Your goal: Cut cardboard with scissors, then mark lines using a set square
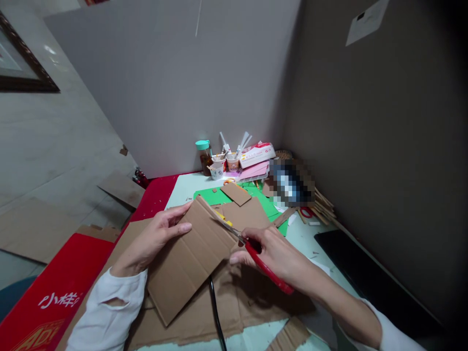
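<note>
My left hand (pixel 164 231) pinches the upper left edge of a brown cardboard piece (pixel 193 253), thumb on its face. The piece is tilted above the table and has creases running across it. In my right hand (pixel 265 248) are red-handled scissors (pixel 265 265), their blades lying along the cardboard's upper right edge. How far the blades are apart I cannot tell. Beneath the held piece lies a larger cardboard sheet (pixel 226 302). A smaller cardboard rectangle (pixel 237 194) rests on green paper (pixel 208 196) farther back.
At the back stand a jar with a teal lid (pixel 205 157), paper cups (pixel 217 170) with tools, and a tissue pack (pixel 258 155). Wooden sticks (pixel 323 207) and a black flat object (pixel 373 282) lie right. A red box (pixel 66 287) is at left; a black cable (pixel 215 312) runs in front.
</note>
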A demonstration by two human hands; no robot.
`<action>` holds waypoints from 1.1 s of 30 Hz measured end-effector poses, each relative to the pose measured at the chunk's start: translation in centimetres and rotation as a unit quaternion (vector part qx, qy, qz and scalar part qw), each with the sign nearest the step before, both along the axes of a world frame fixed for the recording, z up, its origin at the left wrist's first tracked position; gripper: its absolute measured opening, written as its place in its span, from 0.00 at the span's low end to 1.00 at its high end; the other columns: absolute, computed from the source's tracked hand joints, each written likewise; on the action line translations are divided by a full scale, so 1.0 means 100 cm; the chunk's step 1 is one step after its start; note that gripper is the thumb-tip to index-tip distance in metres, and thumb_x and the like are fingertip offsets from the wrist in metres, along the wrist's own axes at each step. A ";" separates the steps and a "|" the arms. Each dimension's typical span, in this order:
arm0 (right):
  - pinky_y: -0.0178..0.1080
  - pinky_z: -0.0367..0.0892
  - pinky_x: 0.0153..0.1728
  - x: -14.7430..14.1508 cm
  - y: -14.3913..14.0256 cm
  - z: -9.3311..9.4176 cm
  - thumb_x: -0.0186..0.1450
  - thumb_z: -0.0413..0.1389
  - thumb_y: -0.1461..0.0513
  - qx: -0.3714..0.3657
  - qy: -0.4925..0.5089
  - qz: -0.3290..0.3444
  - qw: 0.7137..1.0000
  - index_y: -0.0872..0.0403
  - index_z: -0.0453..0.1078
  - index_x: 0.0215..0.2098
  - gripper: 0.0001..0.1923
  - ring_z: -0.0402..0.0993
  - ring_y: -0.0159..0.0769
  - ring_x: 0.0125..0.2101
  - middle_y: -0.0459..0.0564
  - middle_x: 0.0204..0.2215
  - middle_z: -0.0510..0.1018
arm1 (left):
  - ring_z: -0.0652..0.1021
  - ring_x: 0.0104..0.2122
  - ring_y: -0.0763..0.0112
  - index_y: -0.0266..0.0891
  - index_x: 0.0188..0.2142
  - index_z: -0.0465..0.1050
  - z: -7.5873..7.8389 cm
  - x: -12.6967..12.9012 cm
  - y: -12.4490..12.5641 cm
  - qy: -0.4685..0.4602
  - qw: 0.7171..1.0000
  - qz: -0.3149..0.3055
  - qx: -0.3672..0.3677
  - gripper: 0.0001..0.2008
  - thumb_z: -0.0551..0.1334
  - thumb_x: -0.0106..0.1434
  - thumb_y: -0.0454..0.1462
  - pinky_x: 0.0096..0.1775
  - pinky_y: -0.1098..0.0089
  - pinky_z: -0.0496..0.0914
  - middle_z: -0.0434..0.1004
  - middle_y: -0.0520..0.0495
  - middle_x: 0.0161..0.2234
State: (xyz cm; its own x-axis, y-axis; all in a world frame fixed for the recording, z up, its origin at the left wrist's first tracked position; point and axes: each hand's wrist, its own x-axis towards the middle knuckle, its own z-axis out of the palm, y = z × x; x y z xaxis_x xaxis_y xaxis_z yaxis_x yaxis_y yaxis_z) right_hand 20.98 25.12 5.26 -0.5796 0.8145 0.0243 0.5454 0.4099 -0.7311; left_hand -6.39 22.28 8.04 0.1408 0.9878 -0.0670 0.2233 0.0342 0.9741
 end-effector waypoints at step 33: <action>0.38 0.63 0.33 -0.007 -0.009 -0.003 0.70 0.50 0.42 0.001 -0.014 0.005 1.000 0.52 0.74 0.44 0.24 0.73 0.42 0.31 0.49 0.26 0.77 | 0.66 0.65 0.56 0.47 0.62 0.67 0.009 0.022 -0.008 0.110 0.993 -0.013 0.051 0.30 0.67 0.63 0.48 0.64 0.62 0.61 0.62 0.51 0.66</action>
